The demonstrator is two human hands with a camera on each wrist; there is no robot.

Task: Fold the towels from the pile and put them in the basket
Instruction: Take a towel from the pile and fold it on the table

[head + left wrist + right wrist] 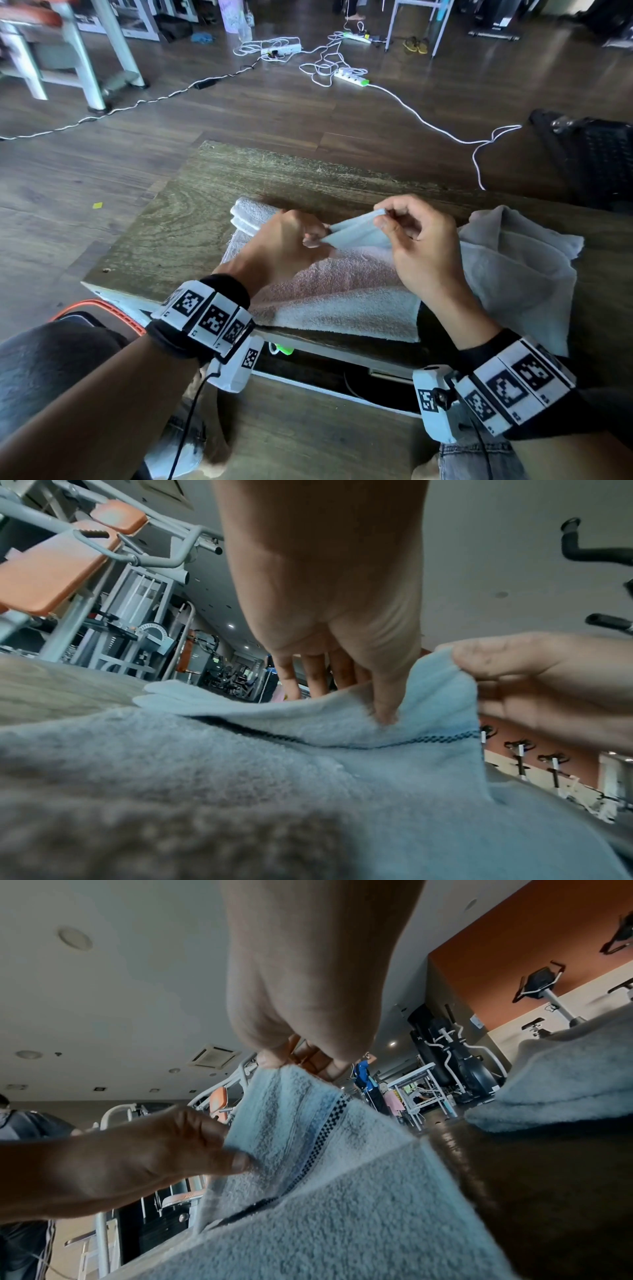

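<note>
Head view: my left hand (284,240) and right hand (416,240) each pinch the towel (342,291) edge; uneven pulling could skew the fold.

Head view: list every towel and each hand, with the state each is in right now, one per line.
Towel being folded: spread on the table, near edge hanging over the table's front, far edge lifted.
Left hand: pinches the lifted edge.
Right hand: pinches the same edge.
Folded towel: flat on the table, beyond the left hand.
Crumpled towel: unfolded heap at the right.
</note>
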